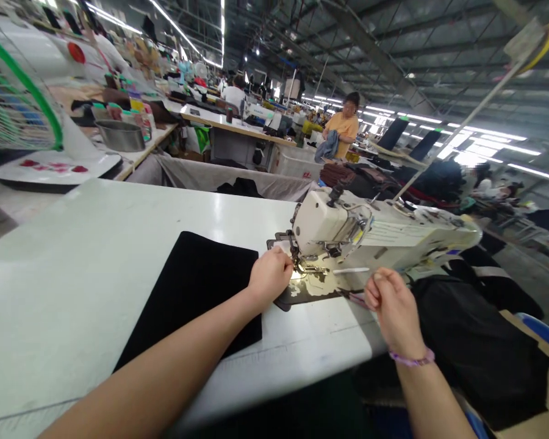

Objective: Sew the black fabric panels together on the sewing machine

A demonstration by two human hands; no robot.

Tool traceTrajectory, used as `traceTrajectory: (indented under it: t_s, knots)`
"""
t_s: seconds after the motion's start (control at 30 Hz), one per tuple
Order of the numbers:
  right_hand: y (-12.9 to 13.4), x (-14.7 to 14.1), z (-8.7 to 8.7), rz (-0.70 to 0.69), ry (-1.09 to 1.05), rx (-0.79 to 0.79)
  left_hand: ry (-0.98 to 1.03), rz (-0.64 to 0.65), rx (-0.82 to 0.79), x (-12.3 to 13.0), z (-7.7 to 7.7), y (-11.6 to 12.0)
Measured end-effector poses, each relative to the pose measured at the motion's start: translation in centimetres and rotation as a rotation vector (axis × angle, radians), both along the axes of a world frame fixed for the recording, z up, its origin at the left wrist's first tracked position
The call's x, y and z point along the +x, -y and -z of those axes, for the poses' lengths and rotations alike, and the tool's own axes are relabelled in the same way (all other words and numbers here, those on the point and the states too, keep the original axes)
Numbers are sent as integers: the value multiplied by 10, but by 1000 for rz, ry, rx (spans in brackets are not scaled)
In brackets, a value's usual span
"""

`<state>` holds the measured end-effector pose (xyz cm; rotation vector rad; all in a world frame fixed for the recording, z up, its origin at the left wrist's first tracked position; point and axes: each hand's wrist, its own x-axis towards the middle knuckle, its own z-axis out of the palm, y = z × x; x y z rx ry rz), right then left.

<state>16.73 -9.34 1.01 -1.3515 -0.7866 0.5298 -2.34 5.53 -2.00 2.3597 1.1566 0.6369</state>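
My left hand (271,277) is closed beside the needle and presser foot of a white sewing machine (324,222). What its fingers pinch, if anything, is too small to make out. A black fabric piece (196,292) lies flat on the table under my left forearm. To the right of the needle plate (318,286), my right hand (391,308) is raised with fingertips pressed together; I cannot make out anything in them. A white pen-like stick (351,270) rests on the machine bed. Beside my right fingers lies a dark, slim tool with reddish handles (354,297), partly hidden.
Black fabric (480,341) is heaped at the right of the white table (96,244). A green-rimmed fan (22,91) and a metal bowl (121,134) stand at the left. Beyond the machine, a person in an orange shirt (343,127) holds blue-grey cloth.
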Motion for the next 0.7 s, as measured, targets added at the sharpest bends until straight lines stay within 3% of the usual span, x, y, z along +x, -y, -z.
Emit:
traceTrajectory:
  t_s: [0.17,0.37,0.57,0.7]
  knots:
    - [43,37,2,144,27,37,-10,27,9,0,-1,-3]
    - [59,62,13,213,146,-6,-88,101,24,-10,-12,-15]
    - [61,81,25,268,211,-86,-174,82,144,-54,-30,-9]
    - [61,96,30,271,251,-132,-238,185,180,-87,-30,9]
